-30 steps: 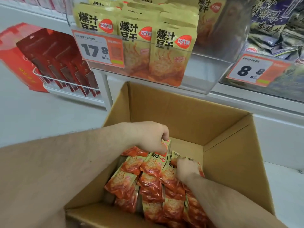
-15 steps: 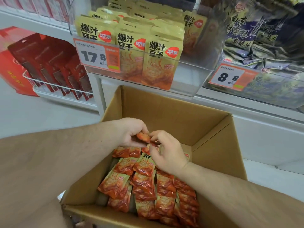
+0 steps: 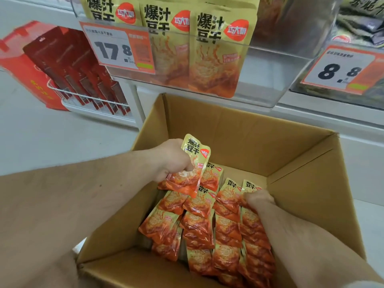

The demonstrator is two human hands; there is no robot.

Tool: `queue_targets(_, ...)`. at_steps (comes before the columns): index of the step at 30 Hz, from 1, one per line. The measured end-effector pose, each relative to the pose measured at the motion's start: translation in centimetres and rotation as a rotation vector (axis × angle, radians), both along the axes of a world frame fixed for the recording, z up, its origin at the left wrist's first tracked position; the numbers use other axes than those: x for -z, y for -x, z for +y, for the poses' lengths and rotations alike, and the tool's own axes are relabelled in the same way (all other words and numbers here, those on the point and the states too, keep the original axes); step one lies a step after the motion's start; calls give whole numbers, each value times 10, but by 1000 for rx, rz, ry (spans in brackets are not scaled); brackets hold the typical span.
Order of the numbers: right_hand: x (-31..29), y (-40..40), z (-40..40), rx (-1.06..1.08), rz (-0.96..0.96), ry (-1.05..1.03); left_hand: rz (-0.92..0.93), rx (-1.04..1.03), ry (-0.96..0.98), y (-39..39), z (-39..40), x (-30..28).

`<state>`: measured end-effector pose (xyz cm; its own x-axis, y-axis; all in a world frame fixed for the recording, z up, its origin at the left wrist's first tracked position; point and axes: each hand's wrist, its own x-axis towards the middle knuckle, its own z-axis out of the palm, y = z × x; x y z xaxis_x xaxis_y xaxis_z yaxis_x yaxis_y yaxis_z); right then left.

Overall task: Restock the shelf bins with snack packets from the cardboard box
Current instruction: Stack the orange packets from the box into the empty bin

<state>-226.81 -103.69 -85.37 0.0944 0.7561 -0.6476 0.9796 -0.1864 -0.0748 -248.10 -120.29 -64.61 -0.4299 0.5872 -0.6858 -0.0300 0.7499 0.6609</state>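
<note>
Two hands in the cardboard box (image 3: 239, 129): left hand (image 3: 172, 161) grips lifted snack packets (image 3: 191, 163), right hand (image 3: 257, 199) curls on packets by the right wall. I'd bunch them squarely, then lift to the bin (image 3: 270, 65) above.

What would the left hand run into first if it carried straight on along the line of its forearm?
Probably the brown cardboard box's far inner wall. The left hand, gripping a yellow-orange snack packet, points that way with nothing visible between, though depth is unclear.
</note>
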Motion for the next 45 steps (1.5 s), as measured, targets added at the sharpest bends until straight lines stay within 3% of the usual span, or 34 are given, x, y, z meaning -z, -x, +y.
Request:
queue_targets(4,22,11,2,47,-15,-24,-1,13,24,7,0,3)
queue_targets(7,17,13,1,55,-19,-199,19,41,39,10,-2,4)
queue_targets(12,-9,4,7,190,202,-109,75,58,33,12,-3,2)
queue_targets(15,-44,-3,4,380,497,2,82,46,33,12,-6,-4)
queue_targets(18,-96,2,-19,499,867,298,35,20,5,11,-9,-10)
queue_targets(21,-148,15,-52,454,1106,533,-73,-7,-35,5,-9,-22)
queue_targets(24,-188,28,-78,333,1216,583,-149,-12,-92,-1,-7,-30)
queue_targets(32,-259,36,-102,189,1255,269,-256,166,-369,-20,-15,-90)
queue_targets(38,-298,39,-102,132,1259,36,-67,184,-547,-26,-15,-107)
queue_targets(45,-327,39,-101,-55,1158,-237,65,235,-589,-27,-15,-115)
